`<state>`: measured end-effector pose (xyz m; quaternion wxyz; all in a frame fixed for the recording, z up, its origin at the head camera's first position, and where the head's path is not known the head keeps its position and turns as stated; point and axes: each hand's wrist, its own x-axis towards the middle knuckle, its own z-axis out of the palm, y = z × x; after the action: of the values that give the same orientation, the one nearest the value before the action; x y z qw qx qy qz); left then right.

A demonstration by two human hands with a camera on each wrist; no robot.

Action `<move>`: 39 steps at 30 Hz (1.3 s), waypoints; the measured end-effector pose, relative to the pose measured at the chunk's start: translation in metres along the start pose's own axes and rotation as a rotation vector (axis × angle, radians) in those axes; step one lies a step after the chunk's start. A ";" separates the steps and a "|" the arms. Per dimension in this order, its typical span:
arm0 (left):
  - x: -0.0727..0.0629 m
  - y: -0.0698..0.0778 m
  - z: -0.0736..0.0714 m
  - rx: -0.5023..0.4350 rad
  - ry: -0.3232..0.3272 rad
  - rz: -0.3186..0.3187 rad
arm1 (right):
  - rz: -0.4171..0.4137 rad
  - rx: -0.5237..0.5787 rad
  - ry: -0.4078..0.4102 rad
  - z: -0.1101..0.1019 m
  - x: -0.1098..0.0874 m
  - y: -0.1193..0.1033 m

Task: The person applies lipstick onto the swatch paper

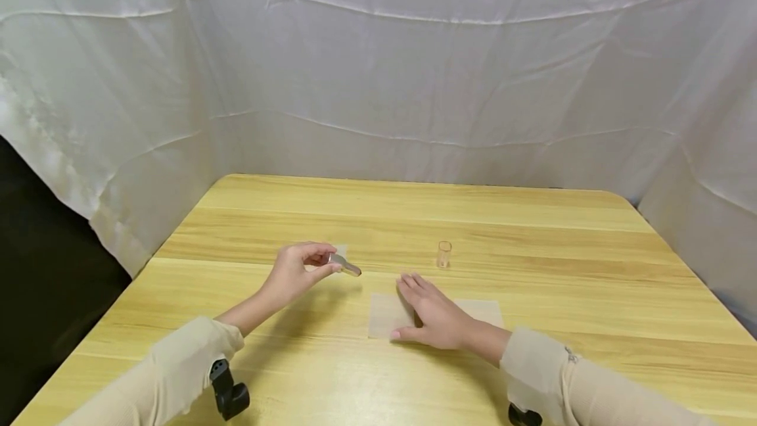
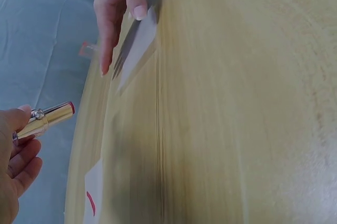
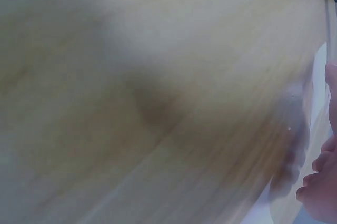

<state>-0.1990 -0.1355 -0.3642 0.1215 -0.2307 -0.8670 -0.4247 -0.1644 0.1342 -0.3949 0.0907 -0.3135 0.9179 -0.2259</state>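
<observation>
My left hand (image 1: 298, 271) pinches a lipstick (image 2: 50, 119) by its base between thumb and fingers, above the table. Its tube is shiny silver and gold, with red showing at the end. Behind this hand lies a small white paper (image 1: 342, 250); the left wrist view shows a red stroke (image 2: 91, 203) on it. Over a larger pale sheet (image 1: 383, 314) my right hand (image 1: 437, 317) stretches out, fingers extended and thumb apart, holding nothing. Just beyond its fingertips a clear lipstick cap (image 1: 444, 254) stands upright.
The wooden table (image 1: 562, 255) has a rounded far right corner. Pale cloth (image 1: 414, 84) hangs behind it and along both sides. A black wrist device (image 1: 227, 392) hangs below the left sleeve, and another (image 1: 524, 415) below the right.
</observation>
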 end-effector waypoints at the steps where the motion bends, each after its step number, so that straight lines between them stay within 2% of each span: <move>1: 0.000 0.000 0.001 -0.003 -0.002 0.001 | -0.002 -0.003 -0.005 0.000 -0.001 0.000; 10: -0.003 0.005 0.005 -0.024 -0.029 0.004 | 0.019 -0.005 -0.045 0.000 -0.005 0.002; 22: -0.004 0.008 0.006 -0.033 -0.053 -0.003 | -0.002 -0.064 -0.076 -0.003 -0.003 -0.001; 30: -0.005 0.011 0.006 -0.044 -0.063 -0.005 | 0.037 -0.088 -0.123 -0.008 0.000 -0.005; 39: -0.008 0.012 0.010 -0.033 -0.087 -0.016 | 0.039 -0.110 -0.146 -0.009 0.001 -0.007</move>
<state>-0.1864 -0.1235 -0.3649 0.0766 -0.2439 -0.8661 -0.4295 -0.1646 0.1317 -0.3834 0.1445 -0.3156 0.9258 -0.1498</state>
